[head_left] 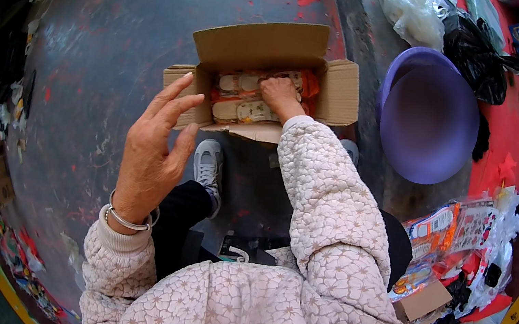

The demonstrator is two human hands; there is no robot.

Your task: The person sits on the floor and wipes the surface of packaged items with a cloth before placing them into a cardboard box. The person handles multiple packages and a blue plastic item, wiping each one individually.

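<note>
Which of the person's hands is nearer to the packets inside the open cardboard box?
Right. The right hand is inside the cardboard box, pressing on the orange and cream packets. The left hand is raised, open, outside the box near its left flap.

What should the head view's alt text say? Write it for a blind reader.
The right hand presses into an open cardboard box of orange-wrapped packets on a grey floor. The left hand hovers open beside it; a purple basin sits right.

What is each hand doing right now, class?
Left hand: open, fingers spread, holding nothing, beside the box.
Right hand: closed, pressing on the packets in the box.
</note>
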